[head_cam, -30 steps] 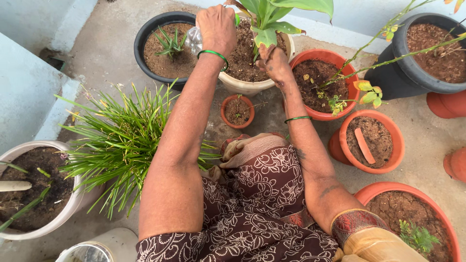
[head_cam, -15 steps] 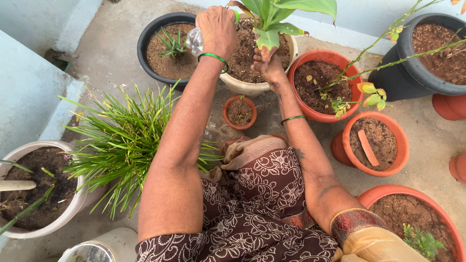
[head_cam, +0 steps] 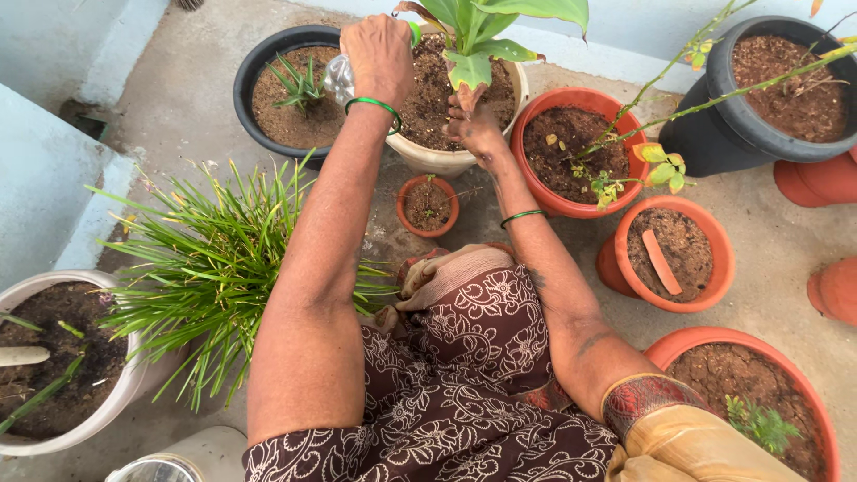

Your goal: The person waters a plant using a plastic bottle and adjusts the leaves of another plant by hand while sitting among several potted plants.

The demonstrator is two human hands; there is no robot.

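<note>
- My left hand is closed around a clear plastic bottle, tipped over the cream pot at 12 o'clock.
- My right hand is at the base of the broad-leaf plant in that pot, fingers in the soil; can't tell if it grips the stem.
- Black pot with a small spiky plant sits at 11 o'clock, touching the cream pot.
- Small terracotta pot is just below the cream pot, between my forearms.
- Grassy plant is at 9 o'clock, beside my left arm.
- Orange pots run from 1 to 4 o'clock.
</note>
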